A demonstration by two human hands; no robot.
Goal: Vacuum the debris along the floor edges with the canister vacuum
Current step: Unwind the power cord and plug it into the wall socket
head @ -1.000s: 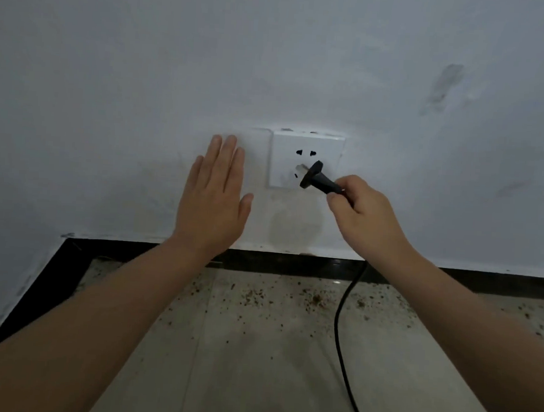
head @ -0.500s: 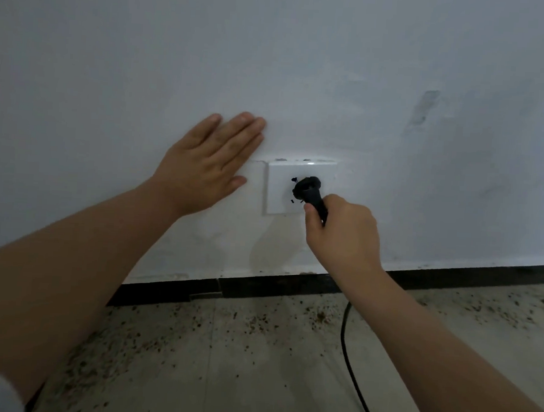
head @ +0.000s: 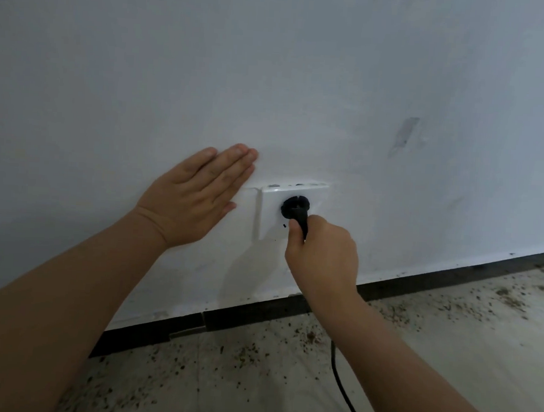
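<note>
the left hand (head: 194,198) lies flat against the white wall (head: 304,80), fingers straight and pressed together, thumb tucked along the lower edge, just left of the white socket plate (head: 268,212). its fingertips point up and to the right, ending above the plate's upper left corner; whether the thumb touches the plate cannot be told.

the black plug (head: 295,206) sits against the face of the socket plate, its round head flush on the upper middle of the plate. one small dark slot shows on the plate just below the plug.

the right hand (head: 321,256) grips the plug's stem from below, fingers curled round it with the thumb on the left side. the black cord (head: 344,401) comes out from under the right wrist and runs down across the floor toward the near edge.

a black skirting strip (head: 251,316) runs along the foot of the wall. brown debris (head: 313,335) is scattered over the pale floor (head: 446,359) right beside this strip, thicker at the far right and the near left. the canister vacuum itself is out of view.
</note>
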